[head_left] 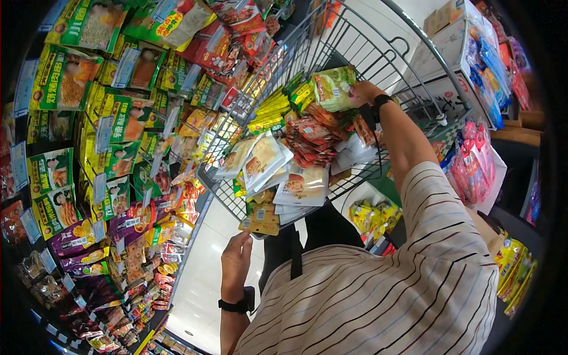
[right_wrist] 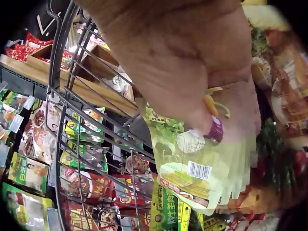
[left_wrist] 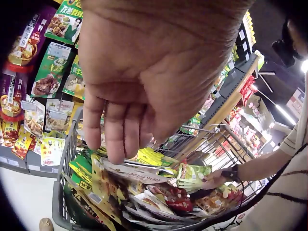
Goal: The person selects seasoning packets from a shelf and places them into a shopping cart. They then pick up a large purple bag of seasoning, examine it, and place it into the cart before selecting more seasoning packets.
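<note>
My right hand (head_left: 365, 94) grips a stack of pale green seasoning packets (right_wrist: 202, 168) at the far right of a wire shopping cart (head_left: 408, 59). The thumb lies across the front packet, and a barcode shows below it. Beneath and beside them in the cart lie yellow-green packets (head_left: 272, 112), red packets (head_left: 310, 139) and white pouches (head_left: 263, 163). My left hand (head_left: 236, 260) hangs by the cart's near corner with loosely bent fingers and holds nothing. Close to its fingertips are brown-gold packets (head_left: 263, 219) at the cart's edge.
A shelf wall of hanging seasoning packets (head_left: 65, 80) runs along the left. White boxes (head_left: 438, 65) and pink bagged goods (head_left: 473, 160) stand on the right. Pale floor tiles (head_left: 198, 266) show between the shelf and the cart.
</note>
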`<state>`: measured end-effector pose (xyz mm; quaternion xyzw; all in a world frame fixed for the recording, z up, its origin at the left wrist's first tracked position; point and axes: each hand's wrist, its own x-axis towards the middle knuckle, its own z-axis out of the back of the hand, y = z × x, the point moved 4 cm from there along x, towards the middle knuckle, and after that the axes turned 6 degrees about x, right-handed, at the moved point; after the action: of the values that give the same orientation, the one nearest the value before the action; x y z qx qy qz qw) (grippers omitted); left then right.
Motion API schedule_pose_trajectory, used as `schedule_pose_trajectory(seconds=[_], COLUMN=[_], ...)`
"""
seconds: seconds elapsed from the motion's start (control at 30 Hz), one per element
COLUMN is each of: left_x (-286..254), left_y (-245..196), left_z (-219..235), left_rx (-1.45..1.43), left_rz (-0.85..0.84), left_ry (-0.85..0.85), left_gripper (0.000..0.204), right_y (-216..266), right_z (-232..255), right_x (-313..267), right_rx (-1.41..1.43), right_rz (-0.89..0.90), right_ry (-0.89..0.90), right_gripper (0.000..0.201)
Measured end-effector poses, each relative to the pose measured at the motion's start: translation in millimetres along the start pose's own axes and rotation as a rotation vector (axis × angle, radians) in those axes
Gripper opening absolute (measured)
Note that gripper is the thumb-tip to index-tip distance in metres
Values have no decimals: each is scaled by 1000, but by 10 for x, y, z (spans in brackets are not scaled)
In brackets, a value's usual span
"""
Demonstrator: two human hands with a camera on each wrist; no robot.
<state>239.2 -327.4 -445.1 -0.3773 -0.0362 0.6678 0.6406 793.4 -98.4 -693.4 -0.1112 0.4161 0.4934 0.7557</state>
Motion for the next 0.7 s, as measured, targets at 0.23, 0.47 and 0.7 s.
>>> schedule_pose_trajectory(seconds=[0.23,0.47,0.7], left_x=[46,127,104], left_y=[-2,-71,-41], left_z=[-8,-9,-99], left_rx=[-15,-12,-34], left_rz=[45,-11,-6], left_ry=[27,19,22], left_gripper=[25,24,24], right_y=[-46,265,855], right_z=[118,267,367], right_x=[-117,-259,111], right_rx=[490,24,-183], right_rz=[-2,167,308], right_ry=[25,-1,26], right_gripper=[32,27,30])
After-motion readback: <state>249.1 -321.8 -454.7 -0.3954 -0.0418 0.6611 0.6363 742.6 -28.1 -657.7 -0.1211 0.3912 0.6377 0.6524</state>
